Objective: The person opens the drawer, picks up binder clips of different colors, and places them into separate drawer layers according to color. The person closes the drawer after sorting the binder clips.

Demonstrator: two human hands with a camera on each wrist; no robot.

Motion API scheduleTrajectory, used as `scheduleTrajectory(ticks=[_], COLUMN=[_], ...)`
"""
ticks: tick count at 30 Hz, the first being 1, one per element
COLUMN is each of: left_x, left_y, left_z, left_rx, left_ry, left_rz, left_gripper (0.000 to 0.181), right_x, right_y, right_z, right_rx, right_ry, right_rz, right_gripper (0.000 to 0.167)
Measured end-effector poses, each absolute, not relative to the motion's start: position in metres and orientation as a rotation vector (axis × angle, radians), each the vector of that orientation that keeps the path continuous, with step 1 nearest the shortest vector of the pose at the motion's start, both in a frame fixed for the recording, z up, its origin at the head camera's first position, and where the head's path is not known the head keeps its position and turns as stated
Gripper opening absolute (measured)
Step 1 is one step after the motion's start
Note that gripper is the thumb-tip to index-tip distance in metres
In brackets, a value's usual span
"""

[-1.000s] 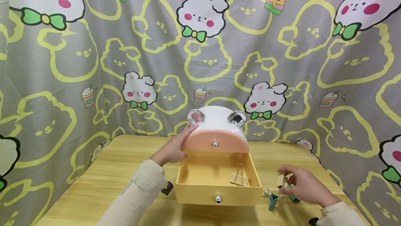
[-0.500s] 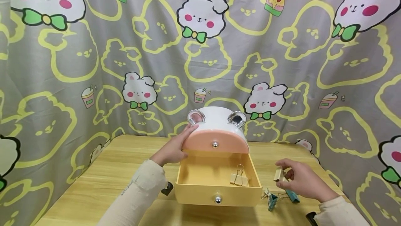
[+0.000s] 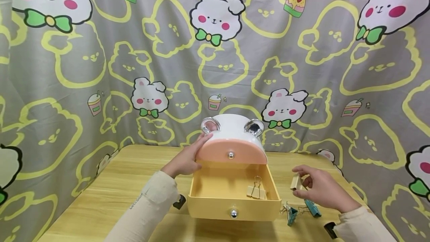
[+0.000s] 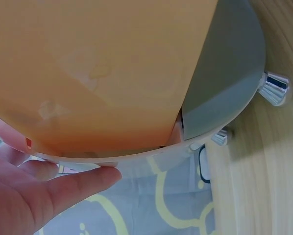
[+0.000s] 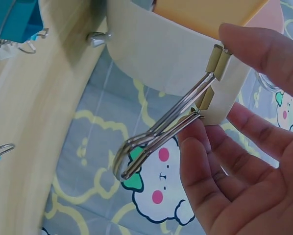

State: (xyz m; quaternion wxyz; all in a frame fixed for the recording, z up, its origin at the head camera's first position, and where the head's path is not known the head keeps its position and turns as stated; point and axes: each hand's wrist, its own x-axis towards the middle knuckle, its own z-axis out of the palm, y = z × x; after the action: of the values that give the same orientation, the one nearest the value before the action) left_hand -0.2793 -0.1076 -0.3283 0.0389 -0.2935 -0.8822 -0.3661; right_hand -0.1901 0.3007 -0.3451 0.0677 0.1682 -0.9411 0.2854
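Observation:
My right hand (image 3: 326,191) pinches a cream binder clip (image 3: 296,181) between thumb and fingers, above the table to the right of the drawer. In the right wrist view, the wire handles of the clip (image 5: 217,63) point away from the fingers. My left hand (image 3: 184,160) rests on the left side of a white desktop drawer box (image 3: 231,126) with silvery ears. Its thumb (image 4: 87,188) lies straight along the wall in the left wrist view. The yellow drawer (image 3: 208,210) is pulled out. Another cream binder clip (image 3: 260,192) stands inside, near the front right.
Two teal binder clips, a nearer one (image 3: 291,216) and one farther right (image 3: 313,208), lie on the wooden table (image 3: 134,182) right of the drawer. Above the yellow drawer sits a closed pink drawer (image 3: 215,152). A patterned curtain (image 3: 181,66) hangs behind.
My right hand has lifted the cream binder clip away from the teal clips, up and slightly left. The left hand and the drawer have stayed still.

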Motion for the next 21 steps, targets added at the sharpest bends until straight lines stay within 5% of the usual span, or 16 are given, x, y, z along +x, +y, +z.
scheduleTrajectory(ticks=[21], left_x=[-0.279], left_y=[-0.108], left_z=[-0.328], left_rx=[-0.911], left_ry=[-2.699], left_rz=[-1.124], left_gripper=[0.110], right_x=[-0.195], right_y=[0.282], right_z=[-0.329], right_rx=[0.549], right_ry=[-2.782], right_rz=[0.879], right_gripper=[0.062])
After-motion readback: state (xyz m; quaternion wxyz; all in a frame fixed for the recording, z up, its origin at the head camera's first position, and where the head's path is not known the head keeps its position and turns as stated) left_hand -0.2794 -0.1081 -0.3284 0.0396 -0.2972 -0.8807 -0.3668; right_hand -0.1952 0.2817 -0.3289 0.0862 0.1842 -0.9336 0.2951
